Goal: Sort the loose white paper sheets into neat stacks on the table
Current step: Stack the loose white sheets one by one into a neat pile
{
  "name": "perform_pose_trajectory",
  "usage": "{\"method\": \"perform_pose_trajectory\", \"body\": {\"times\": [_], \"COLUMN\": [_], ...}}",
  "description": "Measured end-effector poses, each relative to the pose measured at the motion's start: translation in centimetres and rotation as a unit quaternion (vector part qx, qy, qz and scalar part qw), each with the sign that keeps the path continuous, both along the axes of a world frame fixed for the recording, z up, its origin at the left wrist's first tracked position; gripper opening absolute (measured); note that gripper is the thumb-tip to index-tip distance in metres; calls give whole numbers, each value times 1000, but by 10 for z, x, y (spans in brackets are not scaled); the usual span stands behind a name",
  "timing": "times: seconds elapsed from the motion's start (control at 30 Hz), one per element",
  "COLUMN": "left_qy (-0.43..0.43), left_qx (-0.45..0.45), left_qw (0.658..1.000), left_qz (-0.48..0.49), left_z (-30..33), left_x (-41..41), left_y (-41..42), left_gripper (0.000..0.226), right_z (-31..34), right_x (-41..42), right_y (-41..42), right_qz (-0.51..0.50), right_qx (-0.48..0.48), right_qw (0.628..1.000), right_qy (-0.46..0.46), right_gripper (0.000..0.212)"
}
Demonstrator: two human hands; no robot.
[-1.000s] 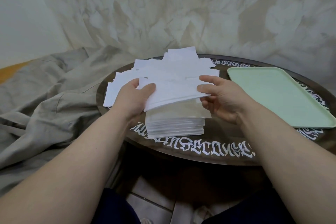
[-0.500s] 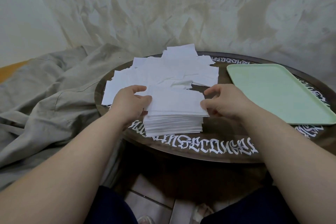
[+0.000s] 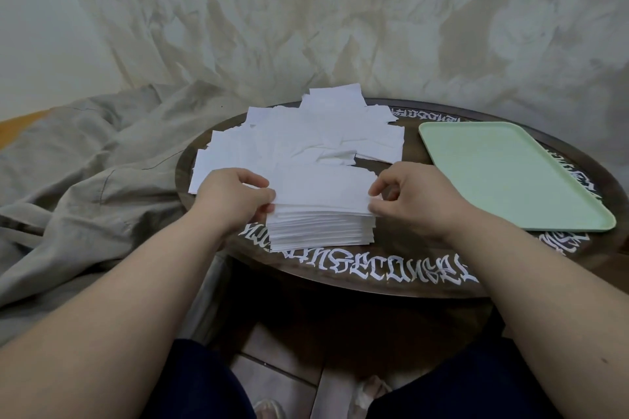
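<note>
I see both hands pinching the neat paper stack [image 3: 320, 214] at the worktop's [image 3: 391, 277] near edge, left hand [image 3: 235, 199], right hand [image 3: 413, 202], loose sheets [image 3: 306, 139] behind, green tray [image 3: 503, 173] holding nothing.

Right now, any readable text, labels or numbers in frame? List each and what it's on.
White blackletter lettering round the table rim: near edge looks like "...SECONSEL...", too stylised to read with confidence.
The same lettering at the far rim and right rim: partly hidden by the green tray, unreadable.
Neat paper stack, loose sheets and the tray: no print visible.
</note>
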State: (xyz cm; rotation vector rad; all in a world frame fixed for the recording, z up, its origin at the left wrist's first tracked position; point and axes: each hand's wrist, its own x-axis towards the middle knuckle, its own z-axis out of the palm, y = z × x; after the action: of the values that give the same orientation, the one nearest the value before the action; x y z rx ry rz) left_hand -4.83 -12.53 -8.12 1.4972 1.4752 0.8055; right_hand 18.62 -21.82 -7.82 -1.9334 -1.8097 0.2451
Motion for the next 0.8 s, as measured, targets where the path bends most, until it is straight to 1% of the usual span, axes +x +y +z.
{"method": "perform_pose_trajectory", "body": {"times": [0.13, 0.27, 0.43, 0.53, 0.67, 0.8], "left_qy": [-29, -29, -16, 24, 149, 184], "left_qx": [-11, -11, 20, 59, 147, 195], "left_qw": [999, 1000, 999, 996, 970, 944], "left_qz": [16, 1, -34, -61, -124, -189], "left_z": [0, 4, 2, 0, 4, 5], "left_x": [-2, 2, 1, 0, -4, -7], "left_y": [0, -4, -6, -8, -10, -9], "left_gripper": [7, 5, 8, 9, 14, 25], "right_z": [2, 0, -2, -3, -3, -4], "right_x": [4, 6, 7, 7, 7, 5], "right_y": [-3, -1, 0, -1, -1, -2], "right_qz": [15, 32, 52, 56, 66, 73], "right_qx": [3, 17, 24, 20, 12, 23], "right_qw": [1000, 999, 998, 998, 997, 996], "right_qy": [10, 0, -15, -10, -27, -54], "right_gripper": [14, 13, 9, 11, 13, 10]}}
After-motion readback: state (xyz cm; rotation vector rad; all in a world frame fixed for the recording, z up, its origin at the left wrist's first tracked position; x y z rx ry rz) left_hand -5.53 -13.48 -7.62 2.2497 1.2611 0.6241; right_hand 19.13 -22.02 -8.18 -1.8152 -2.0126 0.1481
